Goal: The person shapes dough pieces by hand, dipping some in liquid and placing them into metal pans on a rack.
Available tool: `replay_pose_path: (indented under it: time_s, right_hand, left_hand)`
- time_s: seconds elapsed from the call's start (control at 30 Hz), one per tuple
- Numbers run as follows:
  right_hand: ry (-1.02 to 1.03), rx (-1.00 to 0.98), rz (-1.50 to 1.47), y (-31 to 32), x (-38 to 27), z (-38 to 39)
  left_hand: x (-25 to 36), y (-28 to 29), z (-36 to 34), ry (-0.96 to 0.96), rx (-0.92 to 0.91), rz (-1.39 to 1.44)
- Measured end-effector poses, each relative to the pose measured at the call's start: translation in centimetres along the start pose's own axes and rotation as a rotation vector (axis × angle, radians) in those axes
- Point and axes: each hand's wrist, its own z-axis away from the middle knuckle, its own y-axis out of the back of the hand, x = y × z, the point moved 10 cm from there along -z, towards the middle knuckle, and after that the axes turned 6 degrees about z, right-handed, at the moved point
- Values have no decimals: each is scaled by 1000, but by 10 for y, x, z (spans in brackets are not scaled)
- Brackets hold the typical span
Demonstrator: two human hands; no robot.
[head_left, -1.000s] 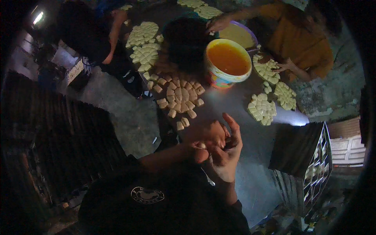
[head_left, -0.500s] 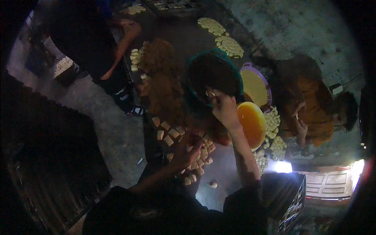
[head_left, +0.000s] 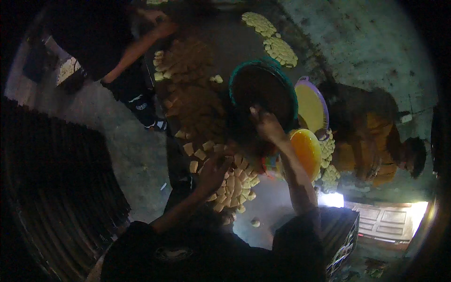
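My right hand (head_left: 268, 126) reaches over the near side of a green-rimmed basin (head_left: 231, 87) with dark brown contents. Its fingers are pinched together, with something pale at the tips that is too dim to name. My left hand (head_left: 213, 171) bends down over a pile of pale, block-shaped dough pieces (head_left: 237, 188) on the table. Shadow hides its fingertips, and what they hold cannot be made out. Left of the basin spreads a heap of brown-coated pieces (head_left: 190, 101). Beside my right forearm stands a bowl of orange-yellow liquid (head_left: 307, 150).
A purple-rimmed basin (head_left: 324, 108) adjoins the green one. Pale dough clusters (head_left: 280, 50) lie along the table's far right edge. At the left, another person's forearm (head_left: 136, 51) extends over the table; a person in orange (head_left: 376, 145) is at the right. A dark crate (head_left: 340, 235) stands near right.
My left hand has shifted left over the dough pile. My right hand stays over the basin. A few pale pieces now show beside the brown heap. The other person's arm at left has moved.
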Motion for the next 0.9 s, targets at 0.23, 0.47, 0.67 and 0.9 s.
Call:
replay_pose_path:
  time_s: [0.23,0.47,0.67,0.9]
  right_hand:
    - [-103,48,-1299,36,-44,106]
    - [-21,372,-1490,55,-51,235]
    - [63,402,-1077,59,-17,350]
    - [80,667,-348,93,-34,482]
  left_hand:
    - [93,-42,26,-272,-85,-28]
    - [51,-113,83,223,-254,605]
    - [3,-161,148,375,-332,697]
    - [-20,-226,240,121,-508,176]
